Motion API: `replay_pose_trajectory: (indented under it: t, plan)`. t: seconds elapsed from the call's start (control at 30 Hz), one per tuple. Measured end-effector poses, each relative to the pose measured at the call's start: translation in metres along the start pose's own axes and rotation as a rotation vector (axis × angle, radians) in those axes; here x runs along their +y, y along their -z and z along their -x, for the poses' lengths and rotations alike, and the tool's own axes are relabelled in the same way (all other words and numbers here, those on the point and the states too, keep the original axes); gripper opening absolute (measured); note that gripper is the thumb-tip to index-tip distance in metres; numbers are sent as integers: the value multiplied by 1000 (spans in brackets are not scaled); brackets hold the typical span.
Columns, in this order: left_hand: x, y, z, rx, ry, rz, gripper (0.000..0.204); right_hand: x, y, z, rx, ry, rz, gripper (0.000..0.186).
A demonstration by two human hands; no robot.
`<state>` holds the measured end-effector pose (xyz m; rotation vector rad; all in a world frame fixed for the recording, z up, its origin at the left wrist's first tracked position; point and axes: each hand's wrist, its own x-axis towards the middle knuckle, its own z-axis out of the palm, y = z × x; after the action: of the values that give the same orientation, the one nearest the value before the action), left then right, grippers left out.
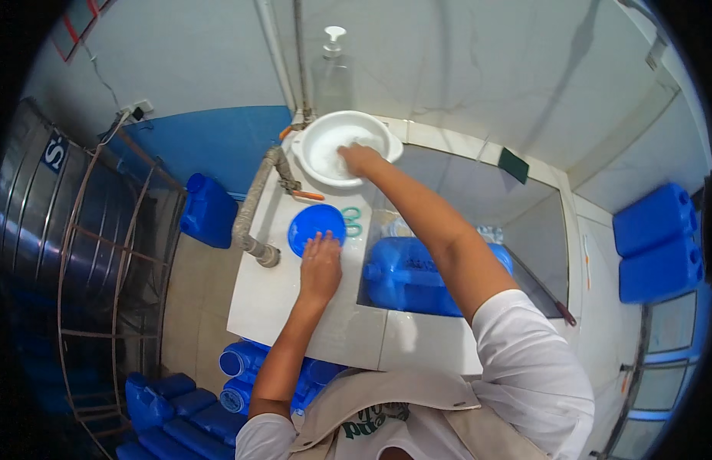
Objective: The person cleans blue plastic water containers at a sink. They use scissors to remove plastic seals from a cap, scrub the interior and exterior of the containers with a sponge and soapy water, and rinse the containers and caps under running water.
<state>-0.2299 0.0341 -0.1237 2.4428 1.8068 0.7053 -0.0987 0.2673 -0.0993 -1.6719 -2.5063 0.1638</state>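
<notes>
My right hand (pixel 360 159) reaches into a white basin (pixel 304 146) holding whitish, foamy water. Its fingers are curled downward and partly hidden by the suds, so what they hold, if anything, cannot be made out. Nearer to me, my left hand (pixel 320 264) lies with its fingers stretched over the near side of a round blue bowl or lid (pixel 314 218). The blue piece rests on the white tiled counter (pixel 348 330). Just right of it lie green scissor-like handles (pixel 353 222).
A grey pipe (pixel 256 184) with an orange-handled tap (pixel 308 195) rises left of the bowl. In the sunken sink lies a big blue water bottle (pixel 406 272). A clear pump bottle (pixel 333 80) stands behind the basin. Left are a metal rack (pixel 72 253) and a blue jug (pixel 206 211).
</notes>
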Motion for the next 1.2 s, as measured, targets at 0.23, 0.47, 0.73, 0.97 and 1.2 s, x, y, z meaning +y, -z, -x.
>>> replay_pose_trajectory:
  t: [0.23, 0.47, 0.73, 0.97, 1.2]
  plan:
    - [81, 9, -27, -98, -328, 163, 57, 89, 98, 107, 7, 55, -508, 31]
    - [129, -41, -40, -408, -501, 495, 49, 178, 105, 296, -239, -228, -414, 29]
    - [211, -43, -33, 5, -344, 506, 23, 154, 87, 289, -300, -202, -464, 30]
    - [227, -55, -19, 95, -142, 457, 7, 130, 68, 327, 288, -370, -596, 28]
    - [235, -51, -22, 213, -66, 506, 12, 126, 72, 334, 360, -361, -565, 27]
